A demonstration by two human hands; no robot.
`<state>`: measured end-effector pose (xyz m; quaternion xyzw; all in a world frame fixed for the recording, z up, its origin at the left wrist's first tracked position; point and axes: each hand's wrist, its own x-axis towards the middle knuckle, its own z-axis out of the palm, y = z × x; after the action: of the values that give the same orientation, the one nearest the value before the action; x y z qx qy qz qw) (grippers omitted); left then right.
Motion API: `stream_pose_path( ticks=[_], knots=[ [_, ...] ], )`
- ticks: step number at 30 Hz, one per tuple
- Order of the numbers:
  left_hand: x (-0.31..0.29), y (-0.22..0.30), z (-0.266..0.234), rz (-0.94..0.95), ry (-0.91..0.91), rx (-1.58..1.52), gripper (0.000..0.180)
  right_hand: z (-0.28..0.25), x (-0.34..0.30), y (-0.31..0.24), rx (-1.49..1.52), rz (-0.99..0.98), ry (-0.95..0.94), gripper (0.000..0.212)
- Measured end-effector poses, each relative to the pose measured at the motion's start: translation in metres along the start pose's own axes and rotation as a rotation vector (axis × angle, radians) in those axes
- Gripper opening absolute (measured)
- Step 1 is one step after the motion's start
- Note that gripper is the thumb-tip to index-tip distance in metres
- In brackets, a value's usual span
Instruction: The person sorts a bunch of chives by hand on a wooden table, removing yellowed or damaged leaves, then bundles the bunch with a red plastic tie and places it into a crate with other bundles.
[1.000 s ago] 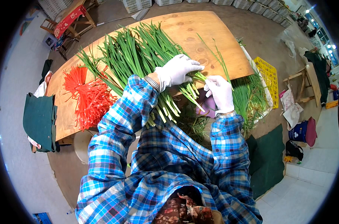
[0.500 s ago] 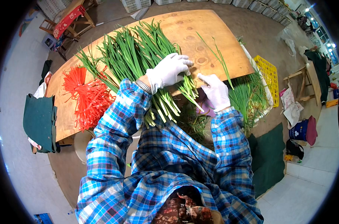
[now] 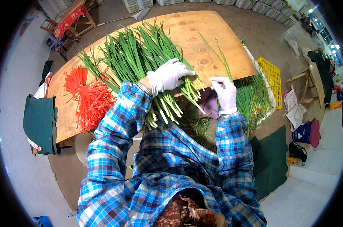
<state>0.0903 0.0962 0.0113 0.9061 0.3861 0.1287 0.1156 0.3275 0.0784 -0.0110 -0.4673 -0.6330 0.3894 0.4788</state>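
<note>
A thick bunch of garlic chives, green leaves pointing away and pale stem ends toward me, lies across the wooden table. My left hand, in a white glove, is closed over the stems at the bunch's right side. Off the table's near edge, my right hand, also gloved, has its fingers drawn together in a pinch; what they hold, if anything, is hidden. A few loose chive stalks lie on the board, their lower ends reaching behind the right hand.
Red plastic ties are heaped on the table's left. More chives fill a white-lined container at the right, beside a yellow crate. Loose greens and something purple sit below the near edge. A green cloth lies lower right.
My right hand has moved slightly right, away from the stem ends, and its pointing finger has curled in. My left hand has shifted only slightly on the bunch.
</note>
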Motion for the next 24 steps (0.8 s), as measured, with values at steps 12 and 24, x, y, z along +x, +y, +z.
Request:
stream_pose_path(
  ticks=[12,24],
  knots=[
    [0.000,0.002,-0.001,0.002,-0.035,0.026,0.044,-0.029,-0.040,0.018,-0.268,0.180,-0.235,0.008],
    [-0.008,-0.004,0.004,0.022,0.028,0.024,0.029,-0.005,-0.010,0.008,-0.482,-0.196,-0.020,0.010]
  ],
)
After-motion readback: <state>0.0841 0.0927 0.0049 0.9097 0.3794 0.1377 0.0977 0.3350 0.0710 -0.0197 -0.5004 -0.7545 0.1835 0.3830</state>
